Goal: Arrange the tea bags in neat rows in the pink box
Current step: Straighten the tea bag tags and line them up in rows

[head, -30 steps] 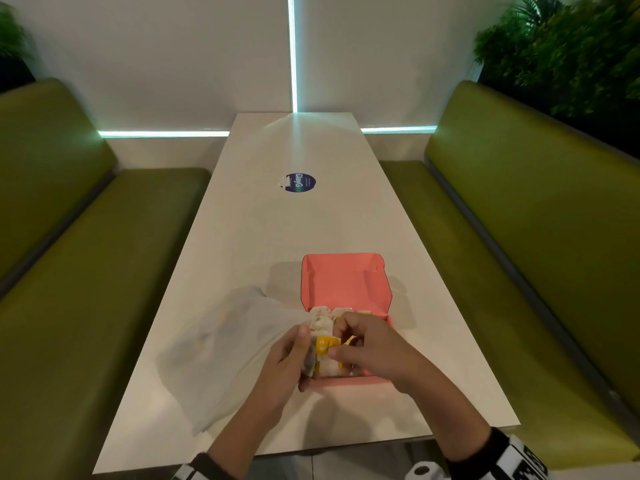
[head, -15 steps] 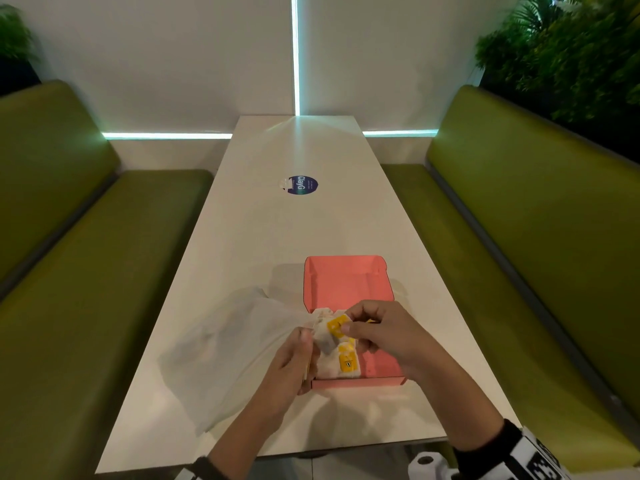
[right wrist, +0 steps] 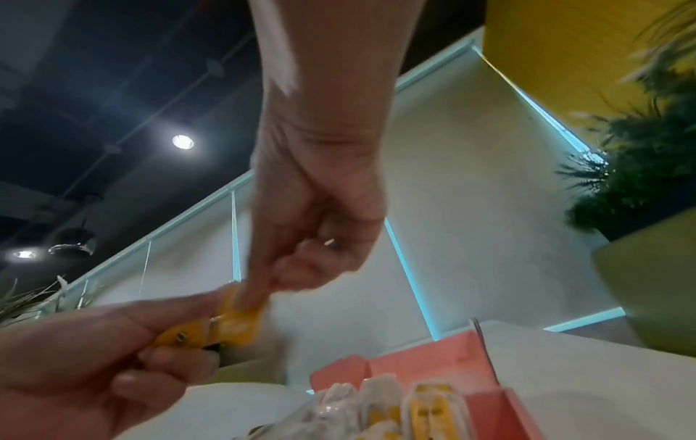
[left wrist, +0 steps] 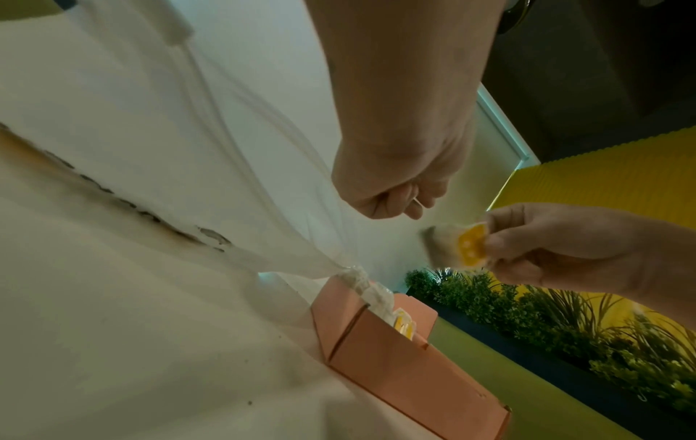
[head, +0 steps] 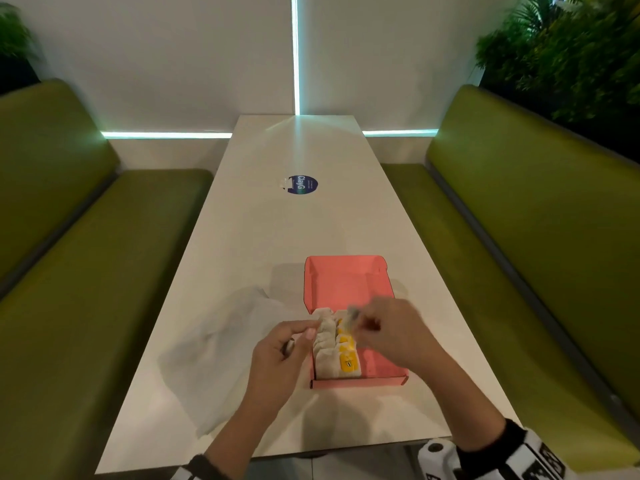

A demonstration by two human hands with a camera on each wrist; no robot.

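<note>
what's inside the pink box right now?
A row of tea bags with yellow tags fills the left side of the pink box. The right side shows bare pink floor; the right hand covers part of it.

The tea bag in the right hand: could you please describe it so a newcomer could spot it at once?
Find the open pink box near the table's front edge. Above its row of tea bags, the right hand pinches one tea bag; unlike the rest, it is lifted clear of the box.
</note>
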